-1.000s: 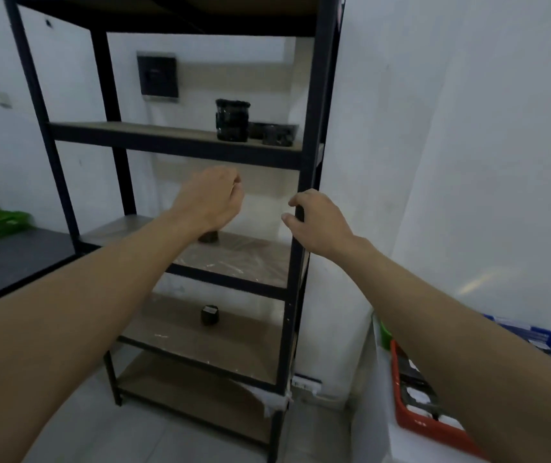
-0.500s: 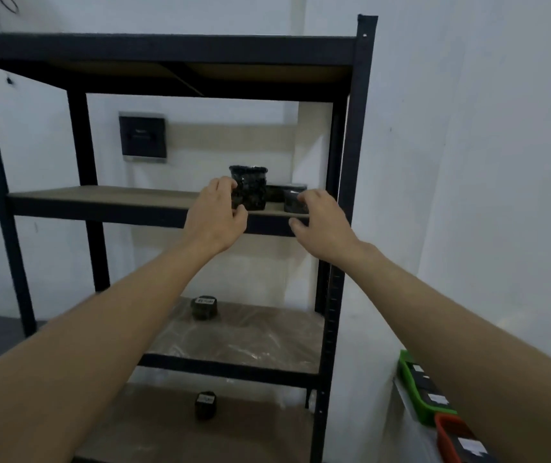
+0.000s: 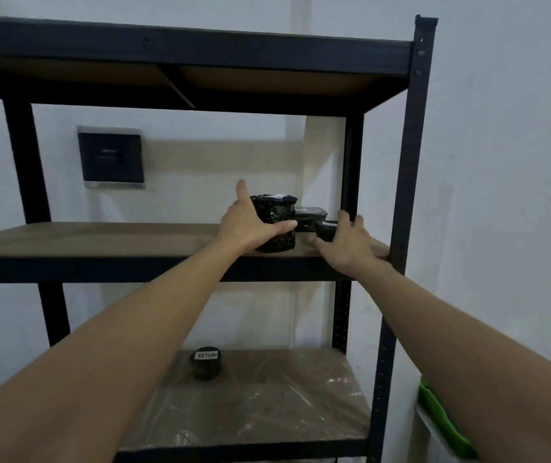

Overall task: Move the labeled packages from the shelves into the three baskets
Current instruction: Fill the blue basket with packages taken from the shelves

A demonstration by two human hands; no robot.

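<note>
Both hands are spread wide and have not closed on anything yet. Left hand [image 3: 247, 225] wraps round the left side of a tall black package [image 3: 276, 223] on the shelf [image 3: 100, 238], thumb lying across its front and forefinger raised behind it — touching, but not clamped. Right hand [image 3: 347, 245] reaches for a low black package [image 3: 326, 228] just right of the tall one, fingers curled toward it; whether they touch it I cannot tell, since the hand hides the contact. A flat black package [image 3: 311, 213] lies behind, between the two.

This is the pick-up step — grasping goods off the shelf before carrying them away. Next, each hand likely needs to close firmly and lift clear of the shelf board, then turn toward the green basket [image 3: 444, 419], low and to the right of the shelf. Below the tall package, one board down, a round black package [image 3: 205, 362] marked RETURN waits untouched.
</note>
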